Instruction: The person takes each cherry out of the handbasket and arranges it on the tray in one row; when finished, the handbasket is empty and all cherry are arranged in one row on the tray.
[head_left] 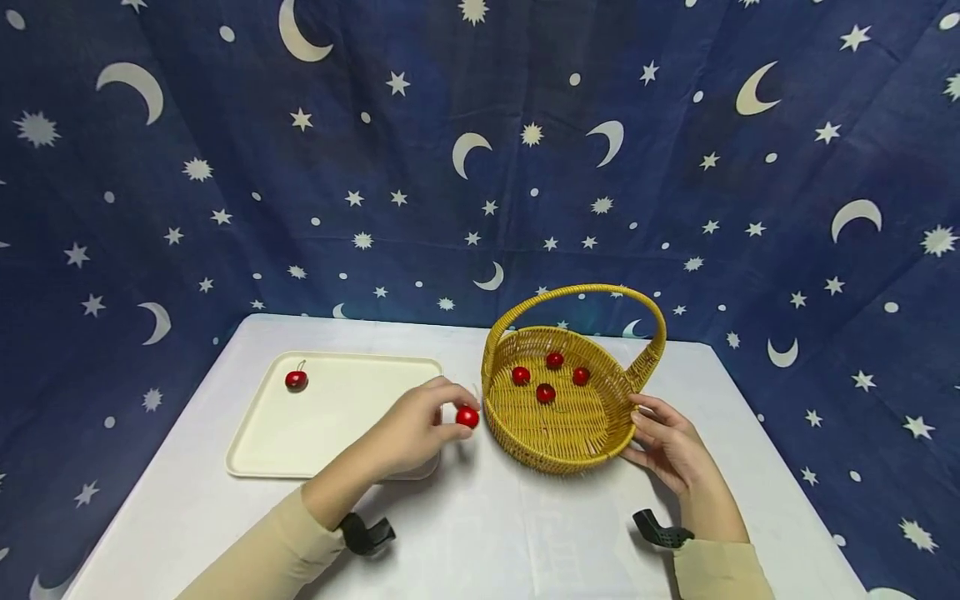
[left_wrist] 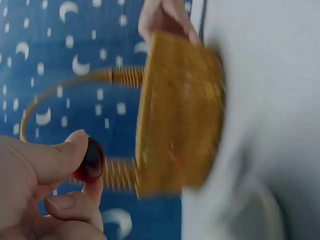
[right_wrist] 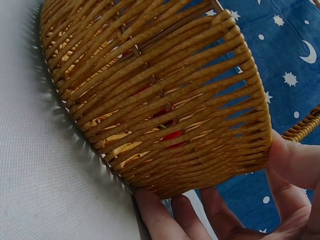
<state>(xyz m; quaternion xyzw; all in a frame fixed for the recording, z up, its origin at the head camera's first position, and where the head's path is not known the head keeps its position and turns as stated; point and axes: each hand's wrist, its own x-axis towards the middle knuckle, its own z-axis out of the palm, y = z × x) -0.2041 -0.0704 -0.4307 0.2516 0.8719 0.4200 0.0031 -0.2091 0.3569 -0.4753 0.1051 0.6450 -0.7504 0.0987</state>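
My left hand [head_left: 418,425] pinches a red cherry [head_left: 467,417] between thumb and fingers, just left of the basket's side. The same cherry looks dark red in the left wrist view [left_wrist: 91,161]. A yellow-brown wicker basket [head_left: 557,454] with a tall arched handle stands on the table, several red cherries [head_left: 545,393] lying on its floor. My right hand [head_left: 670,442] grips the basket's right side, thumb at the rim and fingers against the wall, as the right wrist view [right_wrist: 295,165] shows.
A cream tray [head_left: 337,425] lies to the left, one stemmed cherry [head_left: 296,381] near its back left corner. White cloth covers the table [head_left: 495,533]. Behind hangs a dark blue curtain [head_left: 420,150] with moons and stars.
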